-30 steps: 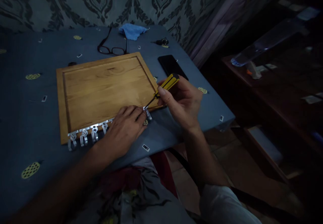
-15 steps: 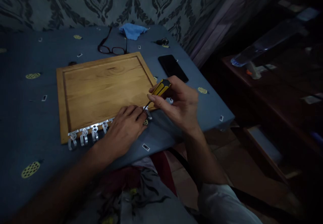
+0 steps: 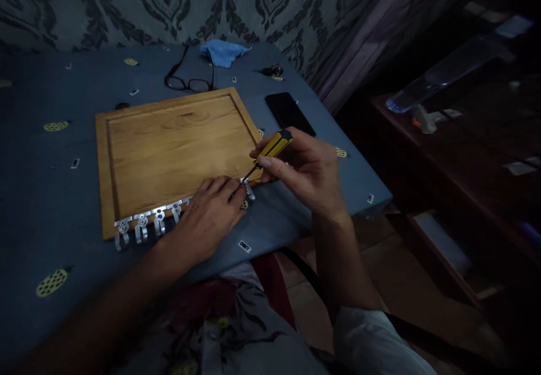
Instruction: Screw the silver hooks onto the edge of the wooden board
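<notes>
A wooden board (image 3: 169,149) lies on the blue cloth-covered table (image 3: 46,206). Along its near edge runs a metal hook rail (image 3: 146,225) with several hooks. My left hand (image 3: 209,214) lies flat on the rail's right part, fingers pressing it against the board. My right hand (image 3: 306,172) is closed on a yellow-and-black screwdriver (image 3: 270,149). The screwdriver slants down to the left, and its tip meets the rail's right end beside my left fingertips.
Behind the board lie a pair of glasses (image 3: 188,79), a blue cloth (image 3: 222,52) and a small dark object (image 3: 270,71). A black phone (image 3: 289,114) rests at the right. A dark wooden shelf (image 3: 456,155) stands to the right of the table.
My right hand has shifted its hold and turned the screwdriver handle; the tip stays at the rail's right end. My left hand has not moved.
</notes>
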`<state>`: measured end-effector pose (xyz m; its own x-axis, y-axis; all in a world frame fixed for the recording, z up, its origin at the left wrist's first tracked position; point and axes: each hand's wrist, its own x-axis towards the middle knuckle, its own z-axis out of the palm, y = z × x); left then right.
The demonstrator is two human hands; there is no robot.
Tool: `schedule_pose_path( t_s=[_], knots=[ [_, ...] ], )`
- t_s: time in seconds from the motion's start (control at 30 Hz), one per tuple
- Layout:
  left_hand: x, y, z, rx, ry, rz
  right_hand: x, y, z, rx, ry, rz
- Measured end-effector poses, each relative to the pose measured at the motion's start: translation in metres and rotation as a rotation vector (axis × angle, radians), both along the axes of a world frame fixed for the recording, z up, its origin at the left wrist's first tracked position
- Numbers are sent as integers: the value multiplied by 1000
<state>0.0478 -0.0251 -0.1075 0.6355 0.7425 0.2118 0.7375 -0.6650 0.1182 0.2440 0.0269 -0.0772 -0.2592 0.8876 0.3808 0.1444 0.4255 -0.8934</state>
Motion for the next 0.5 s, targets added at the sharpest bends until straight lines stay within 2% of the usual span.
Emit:
schedule_pose_path(
  t_s=[0.2, 0.3, 0.37, 0.5],
  knots=[
    [0, -1, -2, 23, -18, 15, -17, 1, -12, 77, -14, -175],
    [0, -1, -1, 22, -16, 8, -21, 2, -13, 93, -1, -221],
    [0, -1, 0, 17, -6, 7, -19, 2, -10, 74, 6, -192],
    [1, -1, 0, 10, 10, 9, -7, 1, -1, -23, 5, -7]
  ],
)
